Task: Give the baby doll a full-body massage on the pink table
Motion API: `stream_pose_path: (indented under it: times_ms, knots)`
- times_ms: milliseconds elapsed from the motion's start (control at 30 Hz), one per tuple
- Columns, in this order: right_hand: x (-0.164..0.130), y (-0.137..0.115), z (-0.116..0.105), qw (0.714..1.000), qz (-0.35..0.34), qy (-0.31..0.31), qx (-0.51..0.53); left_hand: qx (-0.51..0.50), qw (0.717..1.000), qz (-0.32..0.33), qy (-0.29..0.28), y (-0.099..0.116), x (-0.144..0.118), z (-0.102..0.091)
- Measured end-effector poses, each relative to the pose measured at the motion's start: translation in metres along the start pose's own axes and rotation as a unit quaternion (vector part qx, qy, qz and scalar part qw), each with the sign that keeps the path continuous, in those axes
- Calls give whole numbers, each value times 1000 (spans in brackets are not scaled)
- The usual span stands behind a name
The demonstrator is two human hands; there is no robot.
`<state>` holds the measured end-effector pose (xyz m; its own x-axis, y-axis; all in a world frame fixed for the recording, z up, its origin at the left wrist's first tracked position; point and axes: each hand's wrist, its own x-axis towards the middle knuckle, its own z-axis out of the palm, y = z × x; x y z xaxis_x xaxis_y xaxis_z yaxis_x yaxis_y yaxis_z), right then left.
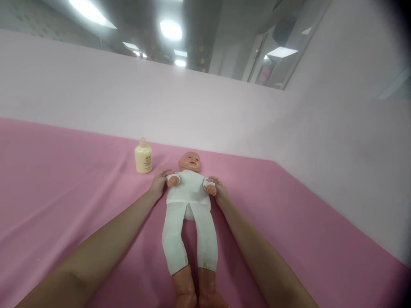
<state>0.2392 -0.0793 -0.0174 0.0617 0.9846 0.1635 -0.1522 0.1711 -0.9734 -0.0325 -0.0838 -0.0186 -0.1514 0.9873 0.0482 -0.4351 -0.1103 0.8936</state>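
Both hands on the doll, bottle untouched

Two hands flank a baby doll point(189, 205) lying face-up on the pink sheet point(64, 192). Left hand point(158, 183) and right hand point(219, 189) cup its shoulders with loosely curled fingers, no firm grip. The cream bottle point(143, 156) stands upright near the doll's head, not yet picked up.

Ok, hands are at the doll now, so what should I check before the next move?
1. Doll flat on its back on the pink sheet: ok.
2. Left hand at the doll's shoulder: ok.
3. Right hand at the other shoulder: ok.
4. Firm grip on the doll: cannot tell, fingers partly hidden.
5. Bottle upright, apart from the left hand: ok.
6. Doll's feet fully on the sheet: cannot tell, cut off by the frame.
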Motion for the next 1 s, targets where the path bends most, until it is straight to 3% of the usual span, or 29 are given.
stream_pose_path:
  times_ms: [200,467,767,1000]
  knots:
    - [-15,-11,13,995,-55,28,-80,33,998,51,-3,0,-3,-1]
    - [-22,-14,15,970,-126,48,-203,195,968,154,36,2,-8,-1]
    - [-13,-7,8,955,-60,42,-286,280,955,88,38,8,-14,-1]
    - [-13,-5,7,967,-36,56,-245,289,953,85,30,7,-14,-2]
